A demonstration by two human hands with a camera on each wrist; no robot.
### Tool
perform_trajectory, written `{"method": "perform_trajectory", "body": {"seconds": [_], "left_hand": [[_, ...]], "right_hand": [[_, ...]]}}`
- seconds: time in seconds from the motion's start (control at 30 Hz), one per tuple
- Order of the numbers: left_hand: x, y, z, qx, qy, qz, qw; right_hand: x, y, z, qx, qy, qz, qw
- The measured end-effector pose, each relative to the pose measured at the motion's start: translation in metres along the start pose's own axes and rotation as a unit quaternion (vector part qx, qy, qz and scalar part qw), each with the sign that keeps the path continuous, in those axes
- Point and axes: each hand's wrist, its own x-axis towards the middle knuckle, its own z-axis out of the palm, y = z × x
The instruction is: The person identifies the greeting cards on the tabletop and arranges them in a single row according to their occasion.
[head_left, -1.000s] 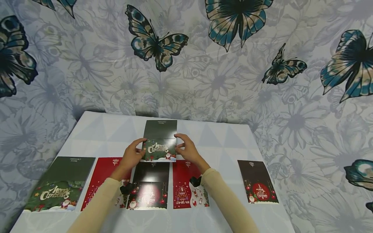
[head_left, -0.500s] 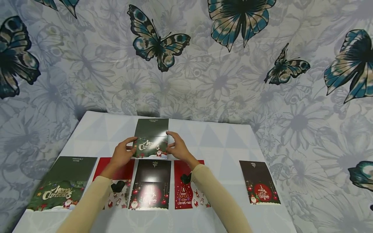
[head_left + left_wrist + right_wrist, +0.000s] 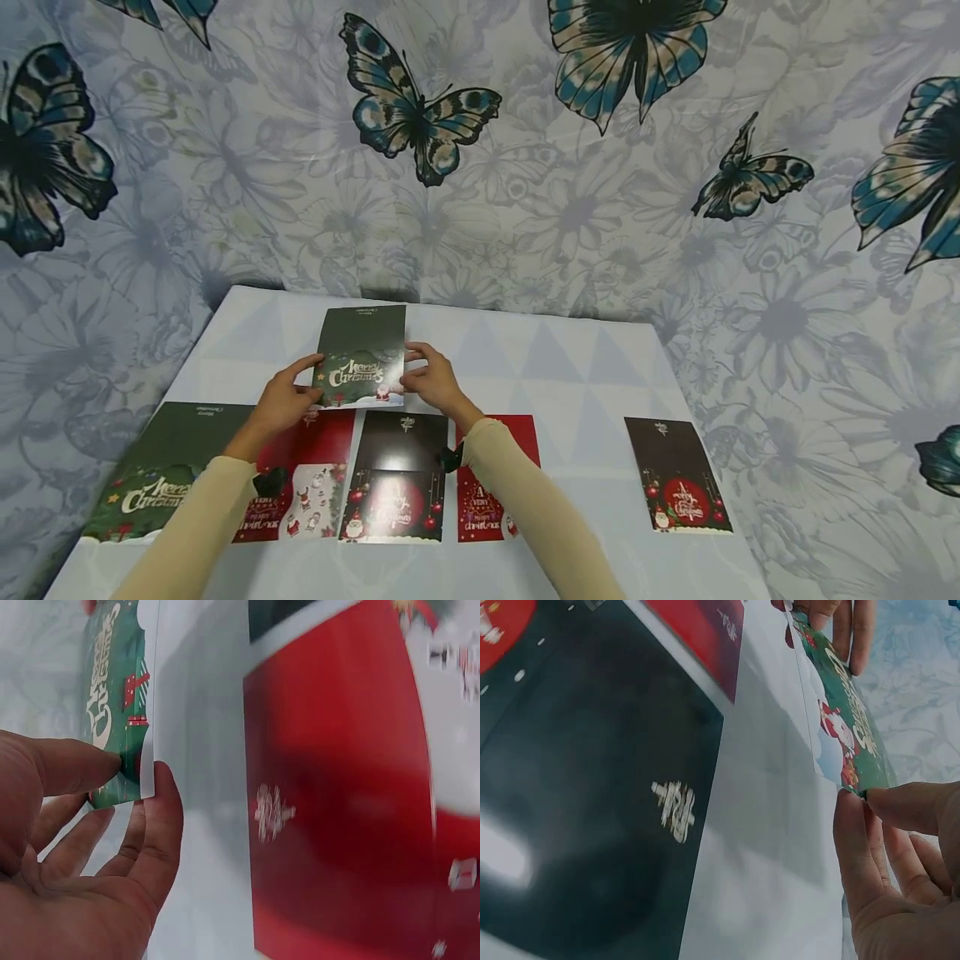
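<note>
A green Christmas card (image 3: pixel 362 342) with white "Merry Christmas" lettering and a small Santa is held up between both hands, over the back of the table. My left hand (image 3: pixel 285 400) pinches its left edge between thumb and fingers; the left wrist view shows the thumb on the printed face of the card (image 3: pixel 120 697). On the opposite edge, my right hand (image 3: pixel 437 382) pinches the lower right corner, as the right wrist view shows. Below the held card lie a red card (image 3: pixel 322 442) and a dark brown card (image 3: pixel 393 450), the brown one shiny with glare.
Another green card (image 3: pixel 172 442) lies at the far left, partly behind the left sleeve. A second red card (image 3: pixel 517 433) is partly covered by the right sleeve. Another brown card (image 3: pixel 678 475) lies apart at the right. The table (image 3: pixel 585 550) backs onto a butterfly-patterned cloth (image 3: pixel 525 208).
Both hands have moved left with the green card, from above the brown card to above the left-hand red card. The view has turned slightly left. The other cards stay in place.
</note>
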Motion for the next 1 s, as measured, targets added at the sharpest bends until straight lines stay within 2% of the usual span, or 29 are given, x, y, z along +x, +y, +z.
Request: {"method": "perform_trajectory", "body": {"seconds": [0.27, 0.47, 0.63, 0.8, 1.0], "left_hand": [[-0.003, -0.014, -0.025, 0.041, 0.034, -0.013, 0.9985], [-0.002, -0.024, -0.035, 0.042, 0.071, -0.019, 0.9964], [-0.002, -0.030, -0.044, 0.031, 0.072, -0.036, 0.9963], [-0.003, -0.034, -0.049, 0.023, 0.072, -0.034, 0.9966], [-0.002, -0.041, -0.055, 0.028, 0.088, -0.030, 0.9953]], "right_hand": [[0.015, -0.009, 0.028, 0.042, -0.002, 0.029, 0.999], [0.026, -0.014, 0.045, 0.066, 0.005, 0.044, 0.997], [0.032, -0.019, 0.057, 0.075, 0.011, 0.062, 0.995], [0.033, -0.019, 0.066, 0.077, 0.020, 0.073, 0.994], [0.035, -0.018, 0.073, 0.076, -0.001, 0.076, 0.994]]}}
